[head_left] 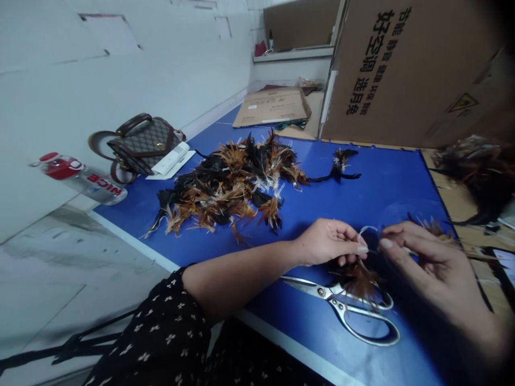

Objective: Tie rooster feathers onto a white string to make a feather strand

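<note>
My left hand [328, 242] is closed in a pinch on a bunch of brown and black feathers [360, 279], which hangs below the fingers. A thin whitish strip [368, 229] loops up from that pinch toward my right hand [426, 257]. The right thumb and forefinger are pressed together at the strip's other end, and brownish feathers [436, 230] show behind this hand. Below both hands, metal scissors [336, 305] lie on the blue table, partly covered by the hanging feathers. A large heap of black and brown feather bunches [225, 182] lies beyond my left forearm.
A small feather bunch [340, 163] lies apart from the heap. At the left stand a plastic bottle [86, 179] and a patterned handbag [147, 142]. A tall cardboard panel [402, 75] borders the blue table [386, 187] at the back. More dark feathers [483, 171] rest on cardboard at the right.
</note>
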Demonstrator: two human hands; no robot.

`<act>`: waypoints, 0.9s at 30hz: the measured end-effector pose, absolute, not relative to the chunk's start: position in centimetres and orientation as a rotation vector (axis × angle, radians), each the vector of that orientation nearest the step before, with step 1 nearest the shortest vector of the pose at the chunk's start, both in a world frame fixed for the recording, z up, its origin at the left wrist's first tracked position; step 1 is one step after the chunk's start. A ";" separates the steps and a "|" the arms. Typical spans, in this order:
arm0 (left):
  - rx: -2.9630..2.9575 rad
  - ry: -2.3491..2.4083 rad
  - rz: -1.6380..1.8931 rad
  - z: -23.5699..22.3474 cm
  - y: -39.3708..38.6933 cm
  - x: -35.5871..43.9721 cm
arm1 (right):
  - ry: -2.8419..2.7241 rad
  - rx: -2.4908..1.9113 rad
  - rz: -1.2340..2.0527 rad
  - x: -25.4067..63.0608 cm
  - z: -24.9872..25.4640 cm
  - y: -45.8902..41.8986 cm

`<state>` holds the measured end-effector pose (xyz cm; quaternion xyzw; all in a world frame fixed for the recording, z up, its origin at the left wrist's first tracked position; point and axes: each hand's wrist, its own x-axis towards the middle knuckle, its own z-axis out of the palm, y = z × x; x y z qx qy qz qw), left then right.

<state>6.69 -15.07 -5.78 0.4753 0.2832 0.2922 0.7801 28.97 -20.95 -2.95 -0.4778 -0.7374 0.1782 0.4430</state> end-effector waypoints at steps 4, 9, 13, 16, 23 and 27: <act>1.044 0.602 0.683 -5.9 -14.9 6.4 | -1.929 -1.204 0.592 28.8 -3.1 -20.8; 1.053 0.598 0.735 -6.2 -14.7 6.3 | -1.963 -1.161 0.642 28.4 -3.6 -20.7; 1.035 0.607 0.759 -6.7 -14.6 6.5 | -1.986 -1.064 0.615 28.5 -3.7 -20.8; 1.025 0.607 0.768 -7.0 -14.6 6.6 | -2.051 -1.020 0.589 28.7 -3.8 -20.9; 1.044 0.578 0.795 -7.8 -14.7 6.7 | -1.850 -1.178 0.615 28.7 -5.1 -20.8; 1.061 0.523 0.835 -8.2 -14.8 6.9 | -1.729 -1.258 0.792 28.4 -6.8 -20.8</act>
